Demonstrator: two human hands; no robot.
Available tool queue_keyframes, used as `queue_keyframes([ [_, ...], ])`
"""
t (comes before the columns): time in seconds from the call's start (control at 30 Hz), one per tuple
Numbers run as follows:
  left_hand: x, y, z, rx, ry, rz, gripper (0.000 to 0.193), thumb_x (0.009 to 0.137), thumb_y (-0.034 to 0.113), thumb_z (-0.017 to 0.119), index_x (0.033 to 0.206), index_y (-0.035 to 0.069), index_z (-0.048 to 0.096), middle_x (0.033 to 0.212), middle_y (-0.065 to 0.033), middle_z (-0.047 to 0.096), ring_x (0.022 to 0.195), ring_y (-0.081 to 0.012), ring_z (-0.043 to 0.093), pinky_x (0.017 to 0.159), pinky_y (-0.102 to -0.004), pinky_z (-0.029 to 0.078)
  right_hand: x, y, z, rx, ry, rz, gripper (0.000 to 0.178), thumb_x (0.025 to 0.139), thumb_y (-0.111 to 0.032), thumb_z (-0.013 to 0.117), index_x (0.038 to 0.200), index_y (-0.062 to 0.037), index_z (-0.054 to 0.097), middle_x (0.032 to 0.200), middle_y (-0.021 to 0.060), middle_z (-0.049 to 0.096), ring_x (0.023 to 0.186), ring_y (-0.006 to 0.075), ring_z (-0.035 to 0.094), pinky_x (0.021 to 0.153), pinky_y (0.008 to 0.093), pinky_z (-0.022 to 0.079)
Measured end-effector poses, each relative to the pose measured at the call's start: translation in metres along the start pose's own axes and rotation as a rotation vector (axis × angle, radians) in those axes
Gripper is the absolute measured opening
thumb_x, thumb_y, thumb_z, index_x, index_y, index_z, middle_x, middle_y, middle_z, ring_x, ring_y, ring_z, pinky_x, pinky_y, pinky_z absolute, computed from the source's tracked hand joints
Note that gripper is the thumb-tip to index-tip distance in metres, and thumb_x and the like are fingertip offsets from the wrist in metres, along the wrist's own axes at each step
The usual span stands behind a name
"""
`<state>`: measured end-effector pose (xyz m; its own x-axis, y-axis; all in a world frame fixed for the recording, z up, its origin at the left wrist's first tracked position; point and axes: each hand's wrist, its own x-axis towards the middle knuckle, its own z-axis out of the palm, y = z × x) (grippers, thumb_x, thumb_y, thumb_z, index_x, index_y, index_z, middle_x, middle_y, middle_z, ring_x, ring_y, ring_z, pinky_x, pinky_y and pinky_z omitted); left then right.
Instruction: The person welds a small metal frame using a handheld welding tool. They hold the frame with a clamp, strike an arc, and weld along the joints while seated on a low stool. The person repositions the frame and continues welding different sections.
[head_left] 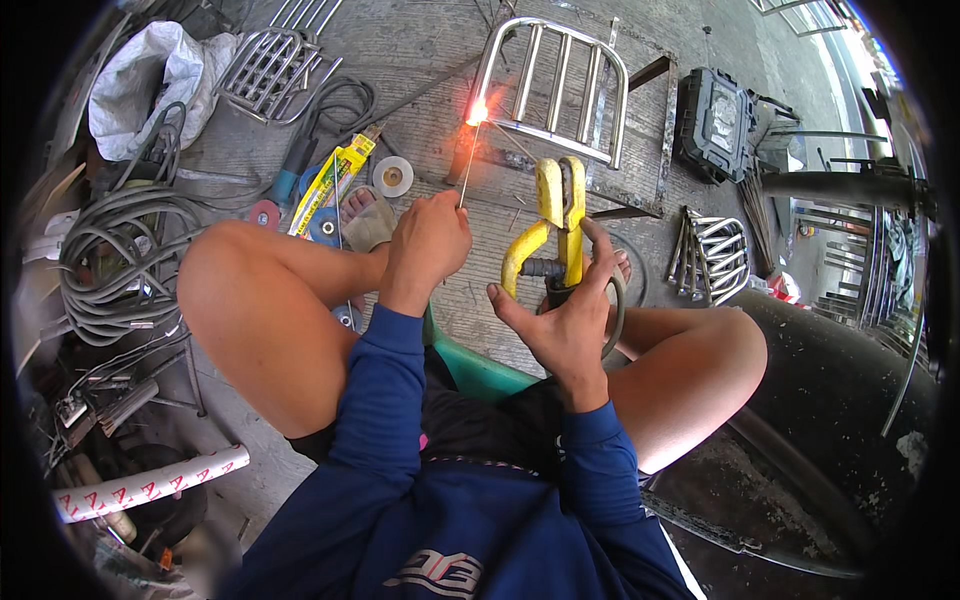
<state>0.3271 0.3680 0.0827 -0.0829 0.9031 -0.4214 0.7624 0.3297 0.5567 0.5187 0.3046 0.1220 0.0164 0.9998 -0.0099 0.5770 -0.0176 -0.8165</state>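
My left hand [432, 248] is closed round a thin welding rod [468, 165]. The rod's far tip meets a bright orange-white glow with sparks at the near left corner of a shiny tubular metal frame [553, 132] with several crossbars. My right hand [565, 335] grips a yellow welding electrode holder [572, 225], its jaws pointing away from me. The thumb is beside the curved yellow lever and the fingers are along the other side; the handle is partly hidden. No rod shows in the jaws.
A rusty angle-iron frame [655, 135] lies under the tubular one. Left are a grinder [296, 160], a yellow box [335, 180], a tape roll [393, 177], coiled cables [130, 245] and a white sack [150, 85]. Right are a black case [716, 122], metal tubes [712, 255] and a large black cylinder [840, 390].
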Motion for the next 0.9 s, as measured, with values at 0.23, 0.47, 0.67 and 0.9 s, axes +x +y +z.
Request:
queue_keyframes([
  [0.23, 0.006, -0.02, 0.018, 0.154, 0.07, 0.122, 0.024, 0.096, 0.019, 0.069, 0.111, 0.0, 0.073, 0.109, -0.0244, 0.076, 0.104, -0.0367, 0.075, 0.091, -0.0489, 0.058, 0.003, -0.001, 0.001, -0.023, 0.001, -0.054, 0.116, 0.07, -0.03, 0.101, 0.156, -0.0038, 0.028, 0.103, 0.0145, 0.068, 0.062, 0.0153, 0.062, 0.059, 0.0303, 0.054],
  [0.47, 0.009, -0.042, 0.028, 0.327, 0.135, 0.433, 0.034, 0.083, 0.016, 0.077, 0.114, 0.003, 0.072, 0.118, -0.0141, 0.071, 0.113, -0.0319, 0.07, 0.097, -0.0459, 0.057, 0.003, 0.0, 0.003, 0.064, -0.042, 0.021, 0.116, 0.071, -0.033, 0.101, 0.156, -0.0047, 0.027, 0.112, 0.0168, 0.069, 0.07, 0.0149, 0.066, 0.061, 0.0275, 0.056],
  [0.67, 0.008, -0.019, 0.018, 0.006, 0.054, 0.059, 0.028, 0.104, 0.023, 0.059, 0.109, -0.002, 0.071, 0.085, -0.0216, 0.076, 0.09, -0.0387, 0.077, 0.085, -0.0512, 0.057, 0.001, 0.001, 0.0, -0.023, -0.014, 0.011, 0.117, 0.069, -0.036, 0.101, 0.156, -0.0042, 0.03, 0.109, 0.0162, 0.065, 0.064, 0.0164, 0.062, 0.057, 0.0317, 0.054],
  [0.9, 0.006, -0.025, 0.018, 0.168, 0.42, 0.617, 0.025, 0.104, 0.022, 0.06, 0.107, -0.001, 0.071, 0.075, -0.0179, 0.075, 0.083, -0.0363, 0.077, 0.084, -0.0492, 0.058, 0.004, 0.001, 0.004, 0.105, -0.003, -0.057, 0.117, 0.07, -0.03, 0.1, 0.157, -0.0052, 0.026, 0.108, 0.0156, 0.065, 0.067, 0.0156, 0.063, 0.058, 0.0312, 0.054],
])
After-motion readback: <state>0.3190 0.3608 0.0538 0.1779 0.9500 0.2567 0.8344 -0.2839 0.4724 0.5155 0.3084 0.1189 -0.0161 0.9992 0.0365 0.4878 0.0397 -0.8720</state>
